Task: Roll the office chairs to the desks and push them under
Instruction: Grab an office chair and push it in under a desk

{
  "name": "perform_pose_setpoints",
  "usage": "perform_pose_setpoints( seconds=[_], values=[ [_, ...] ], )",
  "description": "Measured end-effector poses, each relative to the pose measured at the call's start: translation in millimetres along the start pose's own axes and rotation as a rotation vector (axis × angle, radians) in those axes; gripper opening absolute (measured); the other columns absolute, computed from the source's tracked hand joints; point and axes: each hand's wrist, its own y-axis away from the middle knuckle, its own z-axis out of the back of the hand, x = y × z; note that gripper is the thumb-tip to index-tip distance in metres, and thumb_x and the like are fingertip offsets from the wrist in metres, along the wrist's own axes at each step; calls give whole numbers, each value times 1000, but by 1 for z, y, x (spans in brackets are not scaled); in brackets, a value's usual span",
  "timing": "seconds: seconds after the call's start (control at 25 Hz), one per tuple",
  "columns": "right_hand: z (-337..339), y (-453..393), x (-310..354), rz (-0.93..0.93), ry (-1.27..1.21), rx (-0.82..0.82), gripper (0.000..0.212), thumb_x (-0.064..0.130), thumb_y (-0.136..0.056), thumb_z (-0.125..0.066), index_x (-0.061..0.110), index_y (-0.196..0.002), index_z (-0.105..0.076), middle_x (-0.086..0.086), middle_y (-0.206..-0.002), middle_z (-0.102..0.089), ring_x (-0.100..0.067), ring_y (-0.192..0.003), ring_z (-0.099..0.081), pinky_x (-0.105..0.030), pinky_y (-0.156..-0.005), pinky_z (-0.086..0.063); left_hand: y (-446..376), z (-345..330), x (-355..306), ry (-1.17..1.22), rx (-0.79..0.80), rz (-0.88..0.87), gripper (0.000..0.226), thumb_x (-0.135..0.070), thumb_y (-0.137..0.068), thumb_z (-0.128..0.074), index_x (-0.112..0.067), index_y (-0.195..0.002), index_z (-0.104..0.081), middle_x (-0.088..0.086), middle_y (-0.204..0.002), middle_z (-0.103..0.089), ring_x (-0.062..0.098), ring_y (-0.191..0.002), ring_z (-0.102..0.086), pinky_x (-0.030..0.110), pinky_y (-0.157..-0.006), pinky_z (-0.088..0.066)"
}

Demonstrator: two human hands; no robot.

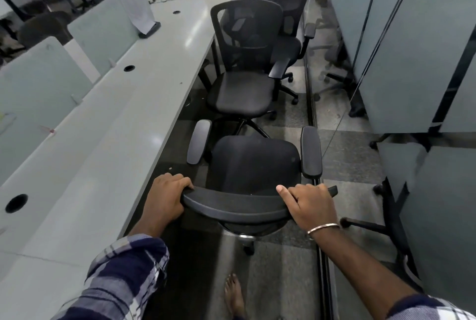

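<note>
Both hands clamp the near chair's (253, 165) backrest top, left hand (164, 197) desk-side, right hand (313, 206) opposite. It faces down the aisle; the desk (103, 139) lies left, so it probably needs turning leftward.

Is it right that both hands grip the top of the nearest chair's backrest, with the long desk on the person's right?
Not quite. The head view shows the desk on the person's left, not the right. The rest holds: the left hand and right hand both grip the top of the nearest chair's backrest.
</note>
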Motion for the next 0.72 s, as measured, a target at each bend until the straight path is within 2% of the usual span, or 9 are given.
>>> perform_pose_setpoints(
  seconds=[0.08,0.2,0.44,0.6,0.72],
  values=[
    [3,16,-6,15,-29,-33,62,54,-106,-42,21,-54,-47,3,-53,-46,-21,-59,-53,-41,-74,-40,18,-5,-11,29,-11,13,42,-11,-68,-78,-29,-105,-72,-8,-94,-66,9,-80,-41,30,-79,-35],
    [5,41,-13,-8,-86,-93,57,47,-101,-50,19,-51,-47,2,-51,-46,-23,-53,-51,-41,-68,-42,44,-8,-26,65,-1,25,41,-14,-65,-82,-29,-101,-72,-10,-91,-65,7,-79,-38,31,-77,-34],
    [17,92,-21,-79,-138,-91,59,50,-100,-47,18,-50,-44,3,-49,-43,-20,-50,-45,-42,-68,-42,106,-20,-51,67,23,30,38,-25,-66,-82,-35,-101,-69,-15,-92,-64,3,-76,-36,28,-77,-34],
    [20,122,-20,-178,-185,-161,59,50,-98,-52,17,-50,-45,5,-45,-39,-16,-45,-41,-38,-67,-40,148,-26,-65,128,2,-1,39,-19,-63,-81,-32,-98,-70,-15,-88,-65,3,-74,-36,28,-73,-34],
    [24,146,-26,-233,-201,-226,58,51,-98,-50,16,-51,-48,4,-45,-44,-15,-45,-42,-33,-66,-36,190,-34,-80,181,-38,-3,40,-9,-59,-74,-29,-93,-68,-14,-82,-59,9,-71,-41,30,-70,-29]
  ],
)
